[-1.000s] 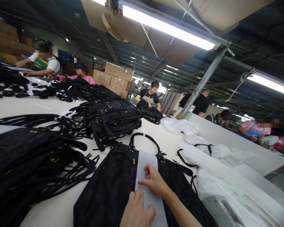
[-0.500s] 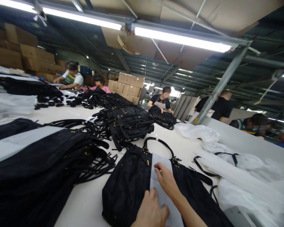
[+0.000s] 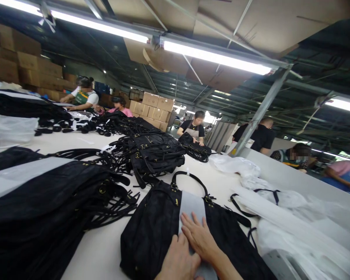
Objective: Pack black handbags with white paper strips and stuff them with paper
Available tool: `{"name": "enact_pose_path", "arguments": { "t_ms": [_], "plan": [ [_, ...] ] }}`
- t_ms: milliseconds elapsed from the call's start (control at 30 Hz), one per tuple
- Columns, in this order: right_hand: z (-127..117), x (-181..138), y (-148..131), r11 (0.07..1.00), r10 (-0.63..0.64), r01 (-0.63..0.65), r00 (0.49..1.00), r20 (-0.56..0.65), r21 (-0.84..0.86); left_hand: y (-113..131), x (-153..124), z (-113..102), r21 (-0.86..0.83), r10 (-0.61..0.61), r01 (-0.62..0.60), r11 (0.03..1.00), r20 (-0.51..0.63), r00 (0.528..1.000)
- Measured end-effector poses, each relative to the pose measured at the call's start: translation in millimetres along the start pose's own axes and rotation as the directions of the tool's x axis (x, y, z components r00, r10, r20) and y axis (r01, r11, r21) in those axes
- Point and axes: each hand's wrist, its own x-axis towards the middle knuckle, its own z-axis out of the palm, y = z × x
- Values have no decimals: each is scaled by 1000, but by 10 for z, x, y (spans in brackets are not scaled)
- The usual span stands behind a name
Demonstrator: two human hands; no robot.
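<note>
A black handbag (image 3: 151,229) lies on the white table in front of me, with its looped handle (image 3: 192,174) pointing away. A pale grey strip of sheet material (image 3: 192,200) runs down the middle of the bag. My right hand (image 3: 200,237) rests flat on the strip, fingers spread. Close beside it on the left, my left hand (image 3: 177,258) lies over the strip and the bag, its thumb apart from the fingers. Neither hand grasps anything that I can see.
Black bags (image 3: 55,202) with another pale strip lie at the left. Beyond is a pile of black bags (image 3: 154,151). White plastic wrapping (image 3: 297,233) covers the right side, beside a low partition (image 3: 280,167). Several people work farther back, near stacked cartons (image 3: 156,109).
My right hand has gone from curled fingers above the strip to lying flat on it, nearer to me. My left hand stays on the bag. The view has shifted slightly.
</note>
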Motion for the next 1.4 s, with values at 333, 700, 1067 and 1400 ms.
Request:
{"name": "enact_pose_path", "arguments": {
  "t_ms": [333, 700, 1067, 1400],
  "plan": [
    [-138, 222, -176, 972, 197, -223, 943, -269, -68, -12, -123, 30, 74, 43, -36, 997, -95, 995],
    [-181, -492, -1131, 785, -263, 409, 900, -349, 465, -1090, -1258, -700, -870, -751, -28, 492, -440, 493],
    [-730, -190, -1713, 884, -357, 402, 910, -213, 239, -1177, -1274, -519, -984, -699, -163, 72, -166, 696],
    [-611, -190, -1480, 659, -237, 594, 746, -622, 461, -910, -1130, -512, -993, -300, -91, -72, -66, 952]
  ]
}}
